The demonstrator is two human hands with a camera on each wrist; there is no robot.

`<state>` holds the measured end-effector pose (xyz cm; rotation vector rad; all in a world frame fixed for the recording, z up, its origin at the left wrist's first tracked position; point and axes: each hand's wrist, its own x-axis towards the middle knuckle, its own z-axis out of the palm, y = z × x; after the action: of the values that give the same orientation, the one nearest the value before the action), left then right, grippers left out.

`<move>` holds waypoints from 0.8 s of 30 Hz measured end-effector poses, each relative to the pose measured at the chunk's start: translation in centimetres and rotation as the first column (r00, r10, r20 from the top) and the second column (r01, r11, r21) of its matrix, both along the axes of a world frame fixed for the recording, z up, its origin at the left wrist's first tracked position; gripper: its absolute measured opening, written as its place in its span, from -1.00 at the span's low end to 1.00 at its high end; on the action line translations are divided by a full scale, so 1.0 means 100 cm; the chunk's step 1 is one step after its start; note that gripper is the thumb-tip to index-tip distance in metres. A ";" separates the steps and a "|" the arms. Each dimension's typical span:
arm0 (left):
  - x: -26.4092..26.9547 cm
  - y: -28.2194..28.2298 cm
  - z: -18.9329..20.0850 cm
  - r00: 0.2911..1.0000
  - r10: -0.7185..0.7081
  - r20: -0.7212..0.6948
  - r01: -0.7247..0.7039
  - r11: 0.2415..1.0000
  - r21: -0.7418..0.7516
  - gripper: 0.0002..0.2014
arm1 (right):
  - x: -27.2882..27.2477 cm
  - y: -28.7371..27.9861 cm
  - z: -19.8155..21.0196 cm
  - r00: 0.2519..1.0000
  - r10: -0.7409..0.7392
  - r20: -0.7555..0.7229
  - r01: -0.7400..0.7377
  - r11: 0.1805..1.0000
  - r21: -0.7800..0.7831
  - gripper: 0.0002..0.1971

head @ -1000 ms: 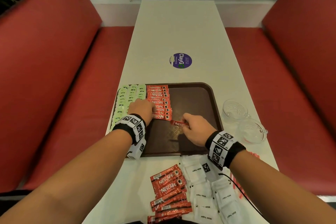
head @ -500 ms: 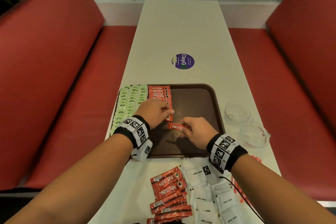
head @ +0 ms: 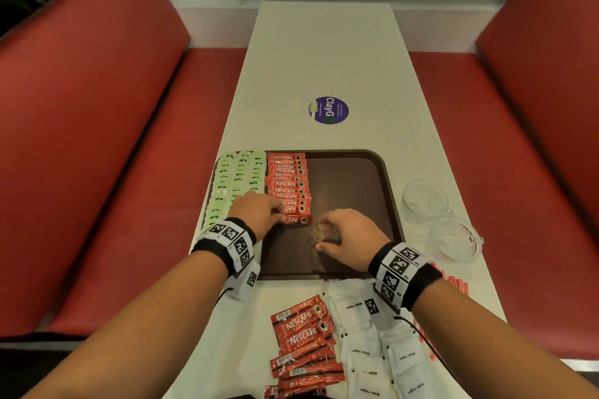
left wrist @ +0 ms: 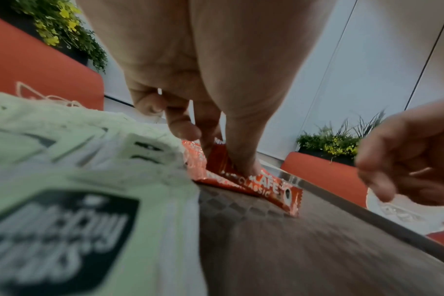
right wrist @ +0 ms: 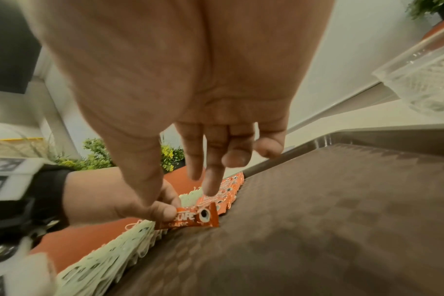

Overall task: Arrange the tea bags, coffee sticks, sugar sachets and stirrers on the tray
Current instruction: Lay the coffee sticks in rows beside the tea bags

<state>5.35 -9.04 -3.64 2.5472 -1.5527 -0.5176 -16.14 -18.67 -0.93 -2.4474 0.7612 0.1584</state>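
A brown tray [head: 356, 178] lies on the white table. Green tea bags [head: 238, 176] fill its left side in columns, and a column of red coffee sticks [head: 288, 183] runs beside them. My left hand [head: 280, 215] pinches the nearest coffee stick [head: 299, 220] at the near end of that column. In the left wrist view the thumb presses on this stick [left wrist: 274, 189] as it lies on the tray. My right hand [head: 322, 235] hovers over the bare tray just right of the stick, fingers [right wrist: 212, 180] relaxed, holding nothing.
Loose coffee sticks [head: 304, 343] and white sugar sachets [head: 366, 340] lie on the table in front of the tray. Red stirrers [head: 453, 288] show beside my right wrist. Two glass cups [head: 424, 201] stand right of the tray. Red benches flank the table.
My right hand carried a coffee stick leftward to the near end of the column and let go, then drew back right. My left hand took hold of that stick.
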 end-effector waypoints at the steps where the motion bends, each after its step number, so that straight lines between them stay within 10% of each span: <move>1: 0.000 -0.002 -0.002 1.000 0.001 0.025 -0.002 1.000 0.030 -0.85 | 0.000 0.002 0.002 0.998 0.045 -0.034 -0.044 0.999 0.015 -0.53; 11: 0.007 -0.022 -0.010 0.987 0.046 0.152 -0.063 0.992 0.111 -0.85 | 0.010 0.039 0.010 0.898 0.382 -0.218 -0.371 0.924 0.091 -0.50; 24: -0.044 0.047 0.026 0.993 -0.101 -0.065 0.091 0.985 -0.147 -0.84 | -0.004 0.072 -0.004 0.807 0.506 -0.303 -0.536 0.844 -0.018 -0.39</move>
<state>0.94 -4.33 -1.04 2.3312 -1.6308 -0.4830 -16.57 -11.43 -1.32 -2.7134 0.1794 0.7173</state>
